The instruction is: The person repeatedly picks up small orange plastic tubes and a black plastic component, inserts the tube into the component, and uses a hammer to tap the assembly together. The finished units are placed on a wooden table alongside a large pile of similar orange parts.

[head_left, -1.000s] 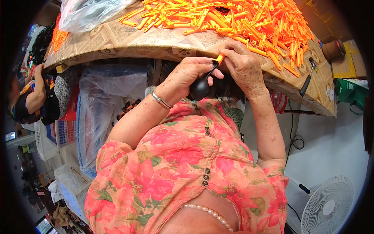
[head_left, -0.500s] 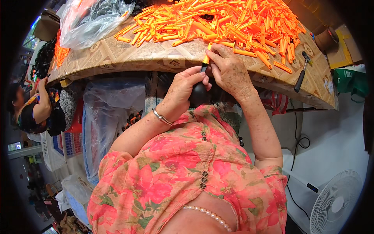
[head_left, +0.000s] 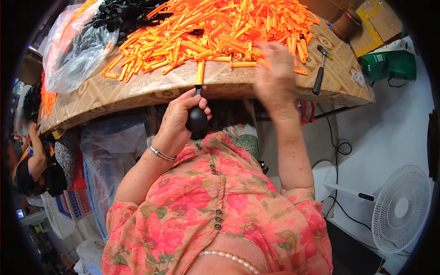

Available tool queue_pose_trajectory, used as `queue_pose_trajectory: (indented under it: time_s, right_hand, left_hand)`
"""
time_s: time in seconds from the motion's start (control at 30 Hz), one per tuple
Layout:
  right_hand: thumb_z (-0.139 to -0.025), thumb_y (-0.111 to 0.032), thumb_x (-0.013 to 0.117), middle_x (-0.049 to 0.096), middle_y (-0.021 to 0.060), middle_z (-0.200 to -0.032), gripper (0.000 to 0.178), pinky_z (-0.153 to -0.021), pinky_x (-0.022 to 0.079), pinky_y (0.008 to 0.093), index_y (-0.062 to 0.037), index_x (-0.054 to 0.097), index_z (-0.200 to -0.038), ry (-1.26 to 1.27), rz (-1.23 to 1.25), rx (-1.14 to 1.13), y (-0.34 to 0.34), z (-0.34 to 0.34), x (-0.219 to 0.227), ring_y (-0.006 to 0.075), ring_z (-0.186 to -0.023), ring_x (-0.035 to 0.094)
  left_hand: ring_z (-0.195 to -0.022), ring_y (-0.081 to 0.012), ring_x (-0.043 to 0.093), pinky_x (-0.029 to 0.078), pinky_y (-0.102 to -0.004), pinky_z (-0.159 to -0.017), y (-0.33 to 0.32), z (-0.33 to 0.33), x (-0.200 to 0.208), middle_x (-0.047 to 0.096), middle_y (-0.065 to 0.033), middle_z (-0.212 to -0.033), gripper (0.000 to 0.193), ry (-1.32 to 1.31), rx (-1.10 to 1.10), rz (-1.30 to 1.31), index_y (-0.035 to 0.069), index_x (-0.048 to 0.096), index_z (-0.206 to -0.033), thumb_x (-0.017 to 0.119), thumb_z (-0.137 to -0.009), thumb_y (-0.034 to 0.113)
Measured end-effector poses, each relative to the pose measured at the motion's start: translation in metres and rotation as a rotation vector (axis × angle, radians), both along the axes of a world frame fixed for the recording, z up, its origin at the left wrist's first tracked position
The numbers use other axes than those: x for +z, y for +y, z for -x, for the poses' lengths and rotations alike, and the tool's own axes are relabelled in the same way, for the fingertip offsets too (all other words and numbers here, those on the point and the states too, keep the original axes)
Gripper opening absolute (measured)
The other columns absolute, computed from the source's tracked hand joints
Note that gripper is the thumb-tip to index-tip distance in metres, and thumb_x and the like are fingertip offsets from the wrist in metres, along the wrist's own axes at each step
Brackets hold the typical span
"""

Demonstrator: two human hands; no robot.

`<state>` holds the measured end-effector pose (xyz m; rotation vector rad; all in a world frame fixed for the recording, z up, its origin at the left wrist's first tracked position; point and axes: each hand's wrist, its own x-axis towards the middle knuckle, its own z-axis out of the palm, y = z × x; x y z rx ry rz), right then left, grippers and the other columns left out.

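My left hand (head_left: 176, 118) is closed round the neck of a black, round-bowled scoop (head_left: 197, 119), held upright just off the table's front edge. An orange handle (head_left: 200, 73) sits on the scoop's stem and points away from me over the tabletop. To the right, my right hand (head_left: 276, 85) is apart from the scoop, above the table edge by the loose orange handles; motion blurs its fingers. A big heap of orange handles (head_left: 220, 34) covers the far side of the table. A small hammer (head_left: 319, 73) with a black grip lies right of my right hand.
A patterned table (head_left: 151, 89) curves across in front of me. Black parts (head_left: 128, 18) and a clear plastic bag (head_left: 75, 59) lie at the far left. A white fan (head_left: 401, 208) stands at lower right, a green bag (head_left: 389, 66) at far right. Another person (head_left: 34, 160) works at left.
My right hand has let go of the orange handle and moved right, away from the scoop. My left hand still holds the scoop. The whole view has shifted.
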<state>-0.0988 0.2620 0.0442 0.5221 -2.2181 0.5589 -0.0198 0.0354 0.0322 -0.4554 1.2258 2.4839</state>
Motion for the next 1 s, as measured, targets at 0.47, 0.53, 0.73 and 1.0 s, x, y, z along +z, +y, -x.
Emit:
queue_pose_trajectory:
  time_s: [0.47, 0.53, 0.73, 1.0]
  right_hand:
    - [-0.093, -0.018, 0.049, 0.067, 0.0149, -0.091, 0.040, -0.069, 0.052, 0.0388, -0.0049, 0.059, -0.130, -0.630, 0.163, -0.593, 0.199, 0.010, -0.010, 0.0279, -0.077, 0.064]
    - [-0.098, -0.017, 0.049, 0.062, 0.0037, -0.080, 0.041, -0.050, 0.048, 0.0275, -0.0088, 0.055, -0.137, -0.644, 0.546, -0.297, 0.175, -0.010, -0.008, 0.0124, -0.058, 0.056]
    - [-0.099, -0.006, 0.051, 0.055, -0.0018, -0.093, 0.052, -0.058, 0.039, 0.0190, -0.0172, 0.043, -0.149, -0.847, 0.536, 0.312, 0.034, -0.081, 0.008, 0.0049, -0.066, 0.044]
    - [-0.095, -0.001, 0.057, 0.067, 0.0203, -0.113, 0.047, -0.083, 0.052, 0.0343, -0.0115, 0.054, -0.140, -0.625, 0.150, 0.461, -0.002, -0.078, -0.004, 0.0278, -0.098, 0.069]
  left_hand:
    - [-0.069, -0.0171, 0.061, 0.054, -0.0309, -0.066, -0.001, 0.005, 0.006, 0.058, -0.0036, -0.076, 0.018, -0.051, 0.008, 0.097, 0.000, 0.057, -0.111, 0.051, -0.095, 0.005]
    - [-0.068, -0.0173, 0.061, 0.054, -0.0314, -0.066, -0.002, 0.005, 0.007, 0.058, -0.0037, -0.075, 0.018, -0.046, 0.021, 0.108, 0.000, 0.057, -0.111, 0.051, -0.095, 0.005]
    - [-0.067, -0.0168, 0.062, 0.055, -0.0317, -0.066, -0.005, 0.007, 0.002, 0.059, -0.0038, -0.074, 0.018, -0.037, 0.028, 0.132, -0.001, 0.058, -0.110, 0.053, -0.094, 0.005]
    - [-0.066, -0.0165, 0.063, 0.055, -0.0310, -0.065, -0.004, 0.009, 0.008, 0.060, -0.0033, -0.072, 0.017, -0.049, 0.019, 0.134, -0.002, 0.058, -0.109, 0.055, -0.093, 0.005]
